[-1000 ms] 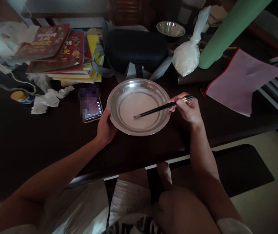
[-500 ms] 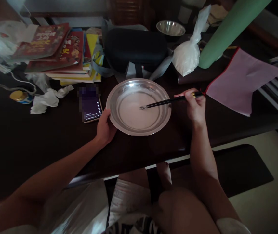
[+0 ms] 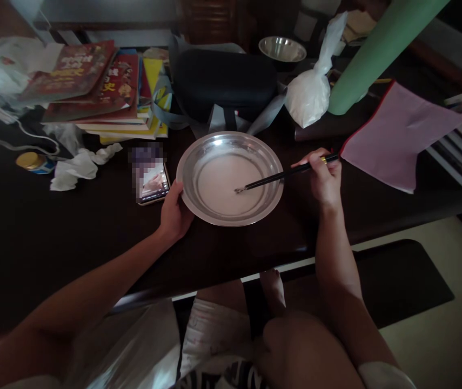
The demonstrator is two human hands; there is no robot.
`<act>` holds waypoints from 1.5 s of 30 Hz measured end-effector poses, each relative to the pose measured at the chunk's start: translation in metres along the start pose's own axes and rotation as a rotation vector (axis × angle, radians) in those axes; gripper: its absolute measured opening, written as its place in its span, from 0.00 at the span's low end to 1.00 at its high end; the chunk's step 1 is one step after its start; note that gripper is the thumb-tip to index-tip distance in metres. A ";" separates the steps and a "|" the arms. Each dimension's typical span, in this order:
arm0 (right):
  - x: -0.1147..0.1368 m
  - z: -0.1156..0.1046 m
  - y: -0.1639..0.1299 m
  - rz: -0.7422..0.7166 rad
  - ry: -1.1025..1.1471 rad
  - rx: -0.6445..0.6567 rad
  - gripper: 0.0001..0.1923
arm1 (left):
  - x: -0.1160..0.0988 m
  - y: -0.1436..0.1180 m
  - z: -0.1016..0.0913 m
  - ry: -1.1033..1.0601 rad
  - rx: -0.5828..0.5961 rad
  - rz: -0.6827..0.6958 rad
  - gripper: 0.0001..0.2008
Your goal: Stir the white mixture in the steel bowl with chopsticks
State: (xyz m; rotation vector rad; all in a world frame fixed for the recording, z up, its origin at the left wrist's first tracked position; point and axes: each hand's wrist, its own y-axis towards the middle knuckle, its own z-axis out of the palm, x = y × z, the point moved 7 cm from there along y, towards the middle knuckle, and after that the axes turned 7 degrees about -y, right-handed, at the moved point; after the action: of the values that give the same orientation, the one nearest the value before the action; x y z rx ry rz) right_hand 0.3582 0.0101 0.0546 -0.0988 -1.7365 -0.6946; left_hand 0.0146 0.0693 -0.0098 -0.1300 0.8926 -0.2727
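A round stainless steel basin point(image 3: 231, 219) with whitish contents point(image 3: 222, 178) stands on the dark table in front of me. My left hand point(image 3: 174, 213) grips its left rim, thumb on top and the other fingers underneath. In my right hand point(image 3: 325, 178) is a pair of black chopsticks point(image 3: 281, 175) with a gold band near the upper end. They slant down to the left over the basin's right rim, and their tips are at the whitish contents, right of the middle. Close to my left hand lies a phone point(image 3: 153, 181) with its screen lit.
Crumpled tissue point(image 3: 77, 170), a small gold-lidded jar point(image 3: 35, 162) and stacked books point(image 3: 105, 92) are to the left. Behind the basin sit a black case point(image 3: 225, 81), a tied white bag point(image 3: 308, 97) and a second metal bowl point(image 3: 282, 49). A green cylinder point(image 3: 372, 59) and a pink sheet point(image 3: 396, 135) are at right.
The chopstick tips have shifted slightly toward me and to the right within the basin. The phone's screen has turned from dark to a bright picture. My left hand keeps its place.
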 end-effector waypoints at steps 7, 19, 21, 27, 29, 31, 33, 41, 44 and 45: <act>0.002 0.003 -0.001 -0.023 -0.021 0.018 0.21 | 0.000 0.000 0.001 0.008 0.026 0.014 0.09; 0.004 0.001 -0.001 -0.036 -0.002 0.002 0.21 | -0.001 -0.001 0.002 0.012 0.034 0.013 0.10; 0.003 0.002 -0.002 -0.020 0.005 0.023 0.22 | -0.001 -0.001 0.003 -0.002 0.031 0.007 0.11; 0.005 0.010 -0.003 -0.015 -0.022 0.099 0.21 | 0.000 0.000 0.000 -0.006 0.006 -0.008 0.10; 0.005 0.003 -0.003 -0.009 -0.011 0.020 0.22 | 0.001 0.000 -0.001 0.015 0.004 -0.010 0.11; 0.004 0.003 -0.002 0.010 -0.006 0.021 0.23 | 0.001 0.000 0.000 0.024 0.009 -0.004 0.11; 0.004 0.010 -0.003 0.019 -0.013 0.105 0.23 | 0.000 -0.001 0.001 0.023 0.010 0.003 0.11; 0.007 0.004 -0.003 -0.010 -0.046 0.023 0.23 | -0.001 0.000 0.003 -0.004 0.023 0.015 0.15; 0.006 0.012 -0.004 0.001 -0.052 0.125 0.22 | -0.001 0.000 0.002 -0.005 0.012 0.015 0.14; 0.006 0.015 -0.005 -0.002 -0.054 0.157 0.22 | -0.001 0.000 0.001 -0.003 0.010 0.012 0.14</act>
State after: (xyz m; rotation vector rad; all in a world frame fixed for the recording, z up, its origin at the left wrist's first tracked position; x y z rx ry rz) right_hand 0.3415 0.0120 0.0568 -0.0071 -1.8372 -0.5593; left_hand 0.0149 0.0695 -0.0082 -0.1162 0.8886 -0.2657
